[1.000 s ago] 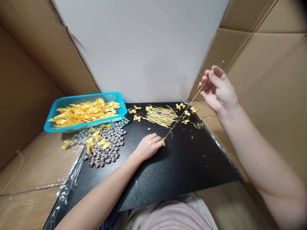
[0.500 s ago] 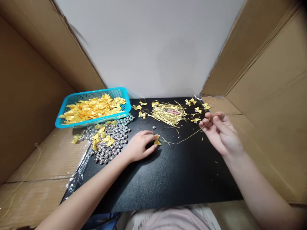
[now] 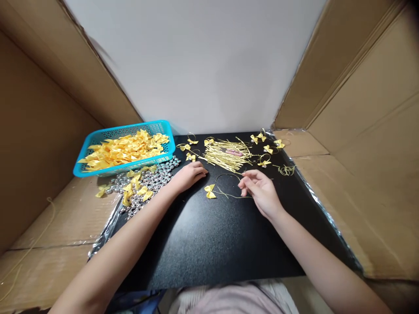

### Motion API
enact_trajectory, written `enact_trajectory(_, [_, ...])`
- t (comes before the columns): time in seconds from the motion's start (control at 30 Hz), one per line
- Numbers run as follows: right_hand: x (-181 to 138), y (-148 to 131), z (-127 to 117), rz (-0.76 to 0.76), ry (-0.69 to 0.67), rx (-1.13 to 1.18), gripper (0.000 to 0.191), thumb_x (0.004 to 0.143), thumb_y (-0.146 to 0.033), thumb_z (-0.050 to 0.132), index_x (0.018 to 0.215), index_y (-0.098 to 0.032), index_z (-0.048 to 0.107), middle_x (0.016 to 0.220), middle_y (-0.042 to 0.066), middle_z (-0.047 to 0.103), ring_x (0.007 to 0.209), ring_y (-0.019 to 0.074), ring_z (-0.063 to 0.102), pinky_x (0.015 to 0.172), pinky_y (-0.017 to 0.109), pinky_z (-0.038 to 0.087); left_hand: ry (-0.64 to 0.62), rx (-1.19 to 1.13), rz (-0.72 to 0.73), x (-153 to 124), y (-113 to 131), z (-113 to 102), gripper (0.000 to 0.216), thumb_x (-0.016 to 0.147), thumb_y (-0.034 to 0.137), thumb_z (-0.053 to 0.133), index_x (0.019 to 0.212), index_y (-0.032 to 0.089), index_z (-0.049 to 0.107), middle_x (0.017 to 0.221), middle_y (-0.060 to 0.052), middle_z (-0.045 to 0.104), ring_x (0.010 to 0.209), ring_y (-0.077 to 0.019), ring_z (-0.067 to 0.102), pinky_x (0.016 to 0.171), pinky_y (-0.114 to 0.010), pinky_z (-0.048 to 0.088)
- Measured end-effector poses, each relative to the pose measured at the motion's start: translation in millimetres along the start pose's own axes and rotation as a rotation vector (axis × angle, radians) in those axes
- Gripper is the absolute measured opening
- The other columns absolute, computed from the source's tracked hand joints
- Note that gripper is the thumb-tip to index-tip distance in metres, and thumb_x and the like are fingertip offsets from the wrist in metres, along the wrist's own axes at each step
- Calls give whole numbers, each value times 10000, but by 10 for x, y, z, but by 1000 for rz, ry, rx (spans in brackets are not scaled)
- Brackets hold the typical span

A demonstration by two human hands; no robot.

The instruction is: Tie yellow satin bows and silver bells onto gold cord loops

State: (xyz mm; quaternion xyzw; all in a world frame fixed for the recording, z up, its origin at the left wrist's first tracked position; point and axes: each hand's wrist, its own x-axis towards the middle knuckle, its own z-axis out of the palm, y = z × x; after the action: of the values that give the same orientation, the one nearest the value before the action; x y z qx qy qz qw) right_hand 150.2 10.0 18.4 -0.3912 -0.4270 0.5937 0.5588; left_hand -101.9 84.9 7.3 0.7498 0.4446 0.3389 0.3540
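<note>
My left hand (image 3: 191, 176) rests on the black mat beside the silver beads, fingers bent and closed together; what its fingertips hold, if anything, is hidden. A yellow ribbon bow (image 3: 210, 191) lies just in front of it, with thin gold cord (image 3: 232, 196) trailing right to beneath my right hand. My right hand (image 3: 260, 192) is low over the mat with thumb and fingers pinched at the edge of a thin ring-shaped loop (image 3: 225, 175). Whether the pinch is on the loop cannot be made out. Silver beads (image 3: 165, 176) lie partly behind my left forearm.
A turquoise basket (image 3: 78, 168) full of yellow bows stands at the left. Behind my hands lies a bundle of gold ties (image 3: 222, 159) with a pink tool (image 3: 234, 153) on it. Several bows with loops (image 3: 264, 163) flank it. Tangled cord (image 3: 286, 170) lies right. Cardboard walls (image 3: 366, 109) enclose both sides.
My left hand has let go of the bow and moved slightly back and left, over where a loose bead lay. My right hand has moved left and down to the loop, uncovering the tangled cord.
</note>
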Motion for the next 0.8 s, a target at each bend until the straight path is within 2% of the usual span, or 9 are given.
enact_trajectory(0.07, [-20, 51, 14, 10, -14, -17, 321, 720, -438, 782, 842, -187, 622, 632, -29, 652, 452, 89, 569, 475, 240, 487, 113, -152, -69, -72, 54, 92, 146, 713, 313, 777, 792, 194, 747, 798, -22, 639, 720, -142, 566, 756, -290, 470])
enact_trajectory(0.17, [-72, 110, 59, 24, -42, -43, 302, 735, -432, 769, 823, -179, 630, 617, -28, 641, 451, 90, 573, 484, 241, 490, 272, -433, -193, -234, 215, 338, 307, 839, 446, 648, 995, 189, 710, 811, -20, 633, 668, -109, 558, 693, -263, 491])
enact_trajectory(0.27, [-149, 155, 129, 33, -85, -89, 278, 751, -424, 754, 811, -177, 640, 617, -21, 637, 465, 95, 578, 499, 250, 503, 256, -700, -320, -419, 415, 607, 416, 803, 505, 684, 1030, 157, 699, 762, -31, 643, 600, -95, 566, 620, -246, 507])
enact_trajectory(0.33, [-203, 179, 175, 19, -113, -146, 245, 774, -404, 730, 825, -183, 637, 628, -17, 637, 488, 101, 583, 516, 257, 513, 240, -837, -389, -512, 517, 735, 436, 759, 520, 731, 972, 141, 710, 729, -31, 638, 567, -80, 559, 595, -227, 511])
enact_trajectory(0.53, [-294, 233, 225, -47, -174, -300, 140, 837, -279, 659, 892, -221, 543, 657, -29, 644, 609, 131, 646, 580, 258, 534, 226, -1159, -527, -573, 619, 836, 479, 629, 514, 838, 877, 121, 723, 646, 12, 597, 532, -52, 527, 561, -185, 489])
enact_trajectory(0.63, [-301, 248, 218, -73, -176, -332, 128, 859, -263, 632, 869, -228, 509, 668, -31, 633, 606, 127, 640, 584, 259, 521, 220, -1212, -536, -573, 623, 850, 461, 610, 488, 857, 850, 114, 731, 629, 16, 591, 528, -53, 517, 556, -191, 473])
enact_trajectory(0.8, [-304, 232, 226, -84, -173, -322, 142, 867, -276, 629, 845, -231, 496, 671, -35, 613, 609, 126, 637, 577, 254, 515, 209, -1057, -467, -617, 589, 907, 456, 651, 527, 815, 857, 126, 743, 661, -7, 621, 570, -90, 545, 576, -236, 464])
